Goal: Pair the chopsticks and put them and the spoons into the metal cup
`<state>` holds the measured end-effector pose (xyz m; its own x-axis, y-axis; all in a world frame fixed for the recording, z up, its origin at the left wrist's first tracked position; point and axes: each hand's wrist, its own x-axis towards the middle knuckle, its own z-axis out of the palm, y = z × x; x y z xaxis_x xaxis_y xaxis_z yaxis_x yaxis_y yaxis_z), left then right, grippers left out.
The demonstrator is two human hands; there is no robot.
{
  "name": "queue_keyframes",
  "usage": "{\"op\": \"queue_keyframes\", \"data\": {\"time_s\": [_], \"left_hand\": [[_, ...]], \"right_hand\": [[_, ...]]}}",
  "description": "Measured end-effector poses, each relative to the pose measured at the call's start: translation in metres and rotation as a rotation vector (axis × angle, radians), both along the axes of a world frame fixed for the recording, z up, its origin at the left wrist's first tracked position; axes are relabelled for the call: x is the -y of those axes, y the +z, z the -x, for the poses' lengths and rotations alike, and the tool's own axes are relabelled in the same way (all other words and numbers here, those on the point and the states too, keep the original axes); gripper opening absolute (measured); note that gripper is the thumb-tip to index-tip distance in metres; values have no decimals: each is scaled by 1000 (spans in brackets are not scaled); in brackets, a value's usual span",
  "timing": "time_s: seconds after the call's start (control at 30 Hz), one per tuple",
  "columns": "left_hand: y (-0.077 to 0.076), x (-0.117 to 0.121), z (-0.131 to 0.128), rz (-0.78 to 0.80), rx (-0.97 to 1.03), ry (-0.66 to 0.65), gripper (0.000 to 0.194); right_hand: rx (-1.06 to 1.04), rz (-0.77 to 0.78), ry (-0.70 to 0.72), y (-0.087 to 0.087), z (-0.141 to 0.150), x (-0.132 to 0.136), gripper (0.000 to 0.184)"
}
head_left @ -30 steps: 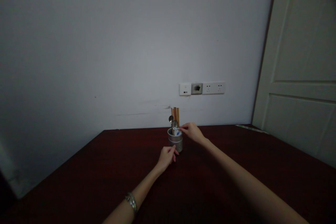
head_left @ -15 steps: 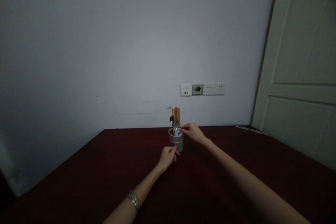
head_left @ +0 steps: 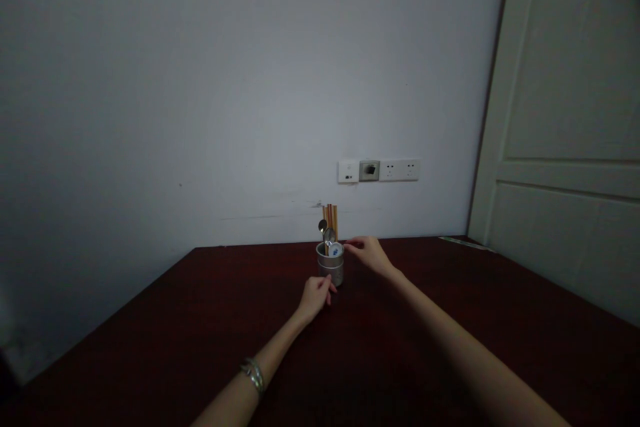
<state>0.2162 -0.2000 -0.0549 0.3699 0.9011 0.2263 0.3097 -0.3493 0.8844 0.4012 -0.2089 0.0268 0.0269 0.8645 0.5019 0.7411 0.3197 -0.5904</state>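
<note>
A grey metal utensil holder [head_left: 331, 271] stands upright on the dark red table. It contains several wooden chopsticks [head_left: 331, 218], metal spoons [head_left: 329, 235] and a white ceramic spoon [head_left: 336, 251] with a blue pattern, which leans at the right rim. My left hand [head_left: 315, 296] rests low against the front of the holder, fingers loosely curled and thumb apart, without wrapping round it. Just right of the rim is my right hand [head_left: 369, 255]; its thumb and forefinger are slightly apart beside the ceramic spoon's edge, with nothing visible between them.
The table [head_left: 225, 293] reaches back to a pale wall [head_left: 250, 113] with sockets [head_left: 390, 170] behind the holder. A pale panelled door [head_left: 555, 213] stands at the right. Near the table's back right corner lies a flat strip [head_left: 465, 243]. A bracelet [head_left: 253, 373] circles my left wrist.
My right fingertips have drawn slightly right, away from the ceramic spoon, which now sits in the holder. My left hand stays against the holder. The view has shifted a little.
</note>
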Motion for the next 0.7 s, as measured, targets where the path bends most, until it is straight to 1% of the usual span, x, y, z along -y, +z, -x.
{"op": "queue_keyframes", "data": {"time_s": [0.1, 0.17, 0.27, 0.37, 0.47, 0.53, 0.63, 0.7], "left_hand": [[1, 2, 1, -16, 10, 9, 52], [2, 3, 1, -12, 15, -1, 53], [2, 5, 1, 6, 15, -15, 52], [4, 6, 3, -10, -19, 24, 51], [6, 6, 10, -158, -174, 110, 52], [9, 5, 19, -255, -324, 210, 51], [14, 3, 33, -290, -512, 377, 46], [17, 1, 43, -338, -599, 438, 41]], "right_hand": [[-12, 27, -43, -19, -8, 12, 30], [16, 60, -84, -34, -13, 22, 30], [107, 94, -150, -55, -19, 37, 32], [208, 117, -158, -71, -20, 50, 38], [277, 108, -120, -81, -17, 58, 41], [314, 96, -106, -83, -14, 61, 40], [351, 109, -115, -83, -12, 63, 37], [369, 112, -128, -83, -11, 64, 37]]}}
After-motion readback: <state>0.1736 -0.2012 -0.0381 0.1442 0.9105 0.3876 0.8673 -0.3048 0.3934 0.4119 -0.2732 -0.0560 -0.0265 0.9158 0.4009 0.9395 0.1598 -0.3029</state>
